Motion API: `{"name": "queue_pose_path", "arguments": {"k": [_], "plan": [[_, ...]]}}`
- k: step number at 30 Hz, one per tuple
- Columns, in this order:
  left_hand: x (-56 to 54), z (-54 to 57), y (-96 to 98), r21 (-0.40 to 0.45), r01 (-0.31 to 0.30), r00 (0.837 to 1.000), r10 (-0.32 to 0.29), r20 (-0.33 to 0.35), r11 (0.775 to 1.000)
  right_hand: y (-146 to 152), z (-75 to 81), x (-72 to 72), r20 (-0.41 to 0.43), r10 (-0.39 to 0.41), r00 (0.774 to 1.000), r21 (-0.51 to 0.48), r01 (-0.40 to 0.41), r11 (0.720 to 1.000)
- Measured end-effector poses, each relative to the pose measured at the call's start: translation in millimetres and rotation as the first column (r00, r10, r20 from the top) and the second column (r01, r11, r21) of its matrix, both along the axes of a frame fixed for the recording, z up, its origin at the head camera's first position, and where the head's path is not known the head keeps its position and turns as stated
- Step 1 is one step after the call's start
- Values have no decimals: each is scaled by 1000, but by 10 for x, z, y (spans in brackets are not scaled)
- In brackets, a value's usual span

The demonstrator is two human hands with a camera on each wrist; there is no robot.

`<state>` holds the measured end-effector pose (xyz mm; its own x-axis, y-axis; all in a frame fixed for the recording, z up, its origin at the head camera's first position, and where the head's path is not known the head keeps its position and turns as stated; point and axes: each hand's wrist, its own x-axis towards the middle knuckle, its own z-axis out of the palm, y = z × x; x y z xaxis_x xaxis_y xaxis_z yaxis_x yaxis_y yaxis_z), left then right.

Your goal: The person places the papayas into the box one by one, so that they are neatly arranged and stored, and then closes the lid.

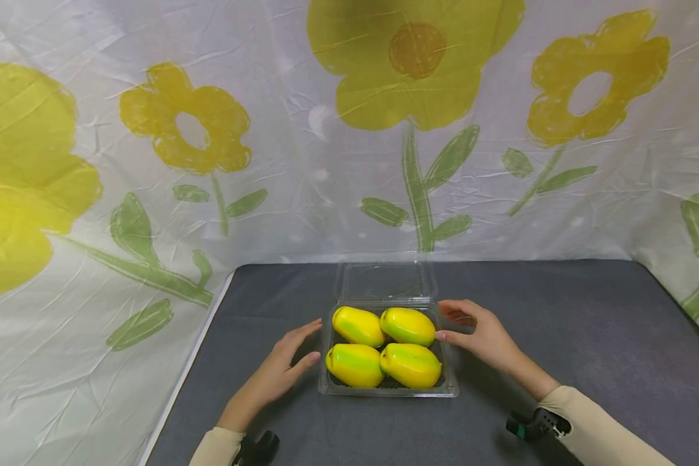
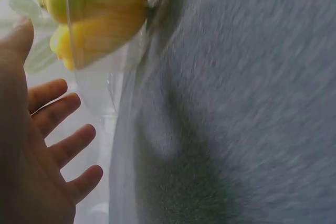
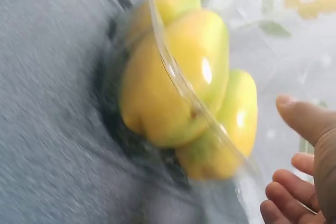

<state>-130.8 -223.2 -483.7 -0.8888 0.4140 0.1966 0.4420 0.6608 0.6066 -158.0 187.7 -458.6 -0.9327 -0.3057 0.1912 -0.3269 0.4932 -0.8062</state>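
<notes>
A clear plastic clamshell box [image 1: 387,392] stands on the table with its transparent lid [image 1: 384,281] tipped back. Inside lie several yellow-green fruits that look like mangoes, in two rows; a back-left one [image 1: 358,325] and a front-right one [image 1: 410,366] show well. My left hand [image 1: 276,372] hovers beside the box's left wall, fingers extended and holding nothing. On the opposite side is my right hand [image 1: 483,336], its thumb and fingers spread near the back-right fruit [image 1: 408,326]. Contact with the box's right wall cannot be told. In the right wrist view, fruits [image 3: 178,77] appear behind the clear rim.
A dark grey cloth [image 1: 559,310] covers the table. Behind and along the sides hangs a white curtain [image 1: 303,194] printed with yellow flowers. A dark strap with a small device [image 1: 538,424] sits on the right wrist, another [image 1: 259,448] on the left.
</notes>
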Motion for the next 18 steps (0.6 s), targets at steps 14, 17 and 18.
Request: {"name": "queue_pose_path", "arguments": {"k": [14, 17, 18], "plan": [[-606, -123, -14, 73, -38, 989, 27, 148, 997, 144, -207, -549, 140, 88, 986, -3, -88, 996], [-720, -149, -3, 88, -33, 984, 17, 179, 996, 162, -253, -640, 178, 96, 979, -9, -96, 995], [-750, -155, 4, 93, -33, 981, 15, 191, 995, 165, -268, -669, 188, 100, 977, -15, -99, 995]]}}
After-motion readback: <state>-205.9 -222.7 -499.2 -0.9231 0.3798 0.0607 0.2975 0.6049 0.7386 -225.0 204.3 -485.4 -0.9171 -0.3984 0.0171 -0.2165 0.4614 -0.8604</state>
